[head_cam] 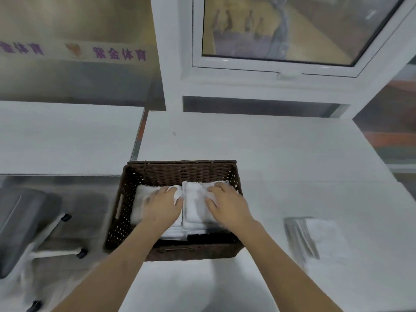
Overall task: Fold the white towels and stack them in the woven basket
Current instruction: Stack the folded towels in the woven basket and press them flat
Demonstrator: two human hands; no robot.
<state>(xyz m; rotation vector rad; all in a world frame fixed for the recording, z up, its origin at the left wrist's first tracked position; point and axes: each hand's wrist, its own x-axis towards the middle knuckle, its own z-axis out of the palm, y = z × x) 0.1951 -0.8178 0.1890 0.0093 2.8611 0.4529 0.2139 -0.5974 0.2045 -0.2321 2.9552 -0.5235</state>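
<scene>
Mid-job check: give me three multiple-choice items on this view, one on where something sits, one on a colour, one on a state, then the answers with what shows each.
1. Where is the dark brown woven basket?
A. on the white table, at its left edge
B. on the grey chair
C. on the window sill

2. What colour are the folded towels in the basket?
A. blue
B. white
C. brown

3. What are the hands doing?
A. both raised clear of the basket
B. both lying flat on the towels
C. one gripping the basket rim

Answers:
1 A: the basket stands on the white table, with the grey chair off to its left.
2 B: both piles show white against the dark weave.
3 B: the left hand and right hand rest on the towels, fingers spread.
</scene>
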